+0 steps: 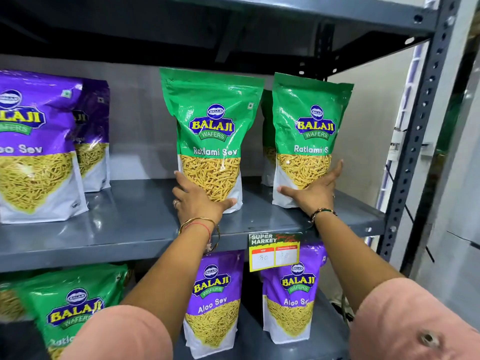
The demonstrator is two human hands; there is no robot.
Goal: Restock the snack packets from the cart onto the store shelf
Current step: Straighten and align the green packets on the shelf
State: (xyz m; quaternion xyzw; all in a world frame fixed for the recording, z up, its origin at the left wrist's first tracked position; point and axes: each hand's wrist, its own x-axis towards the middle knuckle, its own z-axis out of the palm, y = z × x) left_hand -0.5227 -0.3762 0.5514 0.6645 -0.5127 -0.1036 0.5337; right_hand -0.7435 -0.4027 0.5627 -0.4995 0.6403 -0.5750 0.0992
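Note:
Two green Ratlami Sev packets stand upright on the grey metal shelf [130, 224]. My left hand [197, 201] cups the base of the middle green packet [211, 131], thumb and fingers on either side of it. My right hand [314, 190] is spread against the lower front of the right green packet [310, 126], holding its bottom. Another green packet [267, 141] shows partly behind that one. The cart is out of view.
Purple Aloo Sev packets [33, 141] stand at the shelf's left, with a gap between them and the green ones. The lower shelf holds two purple packets [213, 300] and a green one [70, 305]. A yellow price tag [274, 252] hangs on the shelf edge. The rack's upright post [415, 141] is at right.

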